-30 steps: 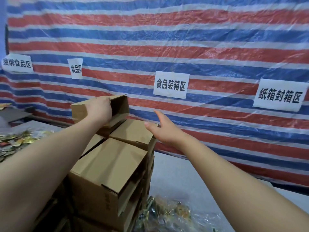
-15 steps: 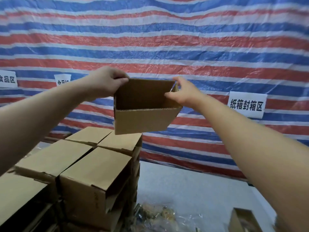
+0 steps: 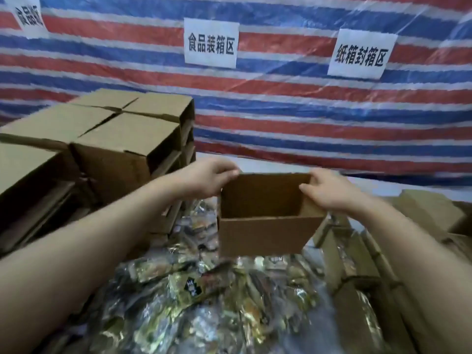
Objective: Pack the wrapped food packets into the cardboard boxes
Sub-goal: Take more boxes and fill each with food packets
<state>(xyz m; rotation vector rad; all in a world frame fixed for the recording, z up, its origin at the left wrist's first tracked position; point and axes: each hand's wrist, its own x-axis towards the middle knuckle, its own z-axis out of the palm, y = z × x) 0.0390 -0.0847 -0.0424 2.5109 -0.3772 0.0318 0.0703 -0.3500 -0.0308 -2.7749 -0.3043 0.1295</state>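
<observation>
Open cardboard box now lowered from tarp height to over packet pile; left hand and right hand pinch opposite rims, arms outstretched.

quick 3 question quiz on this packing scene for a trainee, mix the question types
1. True or false: the open cardboard box already holds packets.
2. Which hands grip the box? A) left only B) right only C) both
3. Fill in: the stacked boxes stand to the person's ____.

Key
1. False: its inside shows bare cardboard; the wrapped packets lie heaped below it.
2. C: left hand and right hand each hold a side rim.
3. Left.
</observation>
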